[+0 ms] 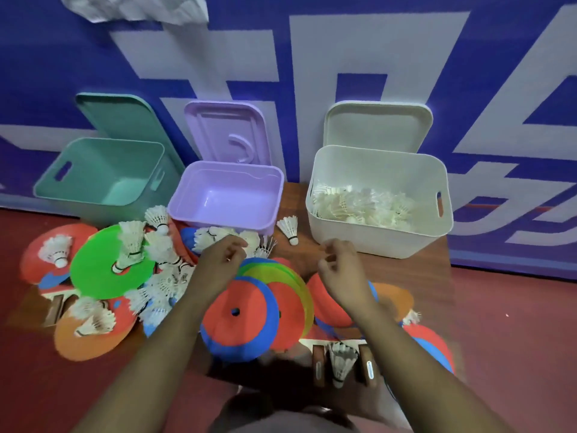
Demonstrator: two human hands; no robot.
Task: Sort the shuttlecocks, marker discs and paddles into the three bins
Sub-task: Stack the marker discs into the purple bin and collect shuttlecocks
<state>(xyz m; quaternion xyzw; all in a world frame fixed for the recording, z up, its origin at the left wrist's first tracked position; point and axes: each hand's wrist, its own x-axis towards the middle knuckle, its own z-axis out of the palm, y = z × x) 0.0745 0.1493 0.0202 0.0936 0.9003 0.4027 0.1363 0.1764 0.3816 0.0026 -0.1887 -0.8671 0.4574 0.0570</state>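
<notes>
Three open bins stand against the blue wall: a teal bin [103,179] and a purple bin [218,223], both with nothing inside, and a white bin [368,235] holding several shuttlecocks [359,204]. Loose shuttlecocks [162,270], coloured marker discs [240,317] and paddles [340,364] lie scattered in front. My left hand [221,257] hovers over the shuttlecock pile below the purple bin, fingers loosely curled, holding nothing. My right hand [340,264] hangs in front of the white bin, fingers loosely curled and empty. One shuttlecock [288,229] lies between the purple and white bins.
Each bin's lid leans on the wall behind it: teal lid [121,117], purple lid [224,132], white lid [377,126]. A big green disc [106,264] lies at the left. A crumpled white sheet [134,7] hangs at the top. Red floor surrounds the low wooden surface.
</notes>
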